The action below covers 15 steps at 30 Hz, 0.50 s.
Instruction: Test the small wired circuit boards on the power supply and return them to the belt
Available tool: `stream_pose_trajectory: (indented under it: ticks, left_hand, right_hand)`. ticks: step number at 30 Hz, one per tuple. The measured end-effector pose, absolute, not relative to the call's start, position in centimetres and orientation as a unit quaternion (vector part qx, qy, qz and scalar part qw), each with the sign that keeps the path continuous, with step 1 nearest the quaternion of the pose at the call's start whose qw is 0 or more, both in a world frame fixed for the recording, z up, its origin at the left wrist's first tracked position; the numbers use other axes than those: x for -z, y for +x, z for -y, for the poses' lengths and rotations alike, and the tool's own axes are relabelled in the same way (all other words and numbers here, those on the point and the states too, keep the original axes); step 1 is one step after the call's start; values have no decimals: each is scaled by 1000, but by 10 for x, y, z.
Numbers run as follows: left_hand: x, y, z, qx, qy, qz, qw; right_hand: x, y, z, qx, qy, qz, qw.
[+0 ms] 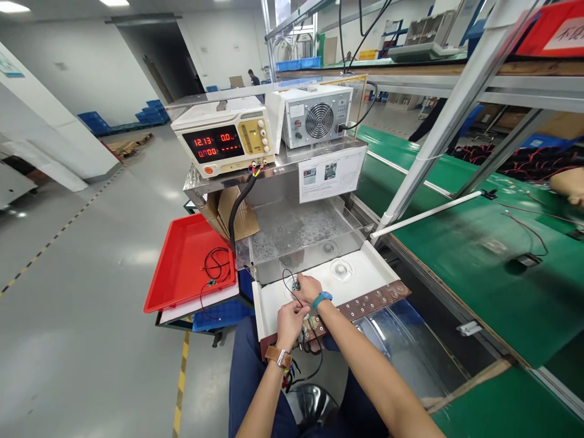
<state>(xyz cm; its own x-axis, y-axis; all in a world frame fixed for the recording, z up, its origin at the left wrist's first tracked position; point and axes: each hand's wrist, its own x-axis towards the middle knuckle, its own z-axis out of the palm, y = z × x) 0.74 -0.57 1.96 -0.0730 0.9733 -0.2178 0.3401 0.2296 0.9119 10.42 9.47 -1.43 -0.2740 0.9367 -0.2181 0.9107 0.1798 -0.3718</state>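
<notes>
Grey factory floor (104,316) spreads away to the left of the white tray (374,264), and it's over that tray that the work is on! Small circuit board (296,285), right there over the tray's left half, though whether it touches the surface I can't tell. The right hand (309,288) has it, fingers curled and pinching, wrist bent, blue band (322,298) on show, forearm slanting in across the tray's near edge. And the left hand (289,322), just nearer than the right, comes up over that same edge, thumb and fingertip closed on a thin red wire (298,300), brown watch strap (278,357) at the wrist. A dark wire loop (284,275) arches up beside the board.

Along the tray's near side, a brown perforated strip (378,299); below it, cables (314,372) dangling. Left of the tray, a red bin (176,267) with coiled black cable (216,263) in it. Beyond the tray, up on a metal shelf, the power supply (228,137) glows 12.13, a fan-faced unit (318,118) alongside. And right of the tray, green conveyor (460,261), a co-worker's bare arm (568,182) at its far side!
</notes>
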Motion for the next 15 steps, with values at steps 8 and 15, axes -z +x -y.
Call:
stream_pose_trajectory:
  ticks: [8,15]
  left_hand:
    - [-22,9,6,-354,508,-637,459]
    - [-22,9,6,-361,510,-629,463]
  right_hand:
    - [13,104,-94,-212,-602,769,34]
    - [10,104,-93,-217,-605,765,43]
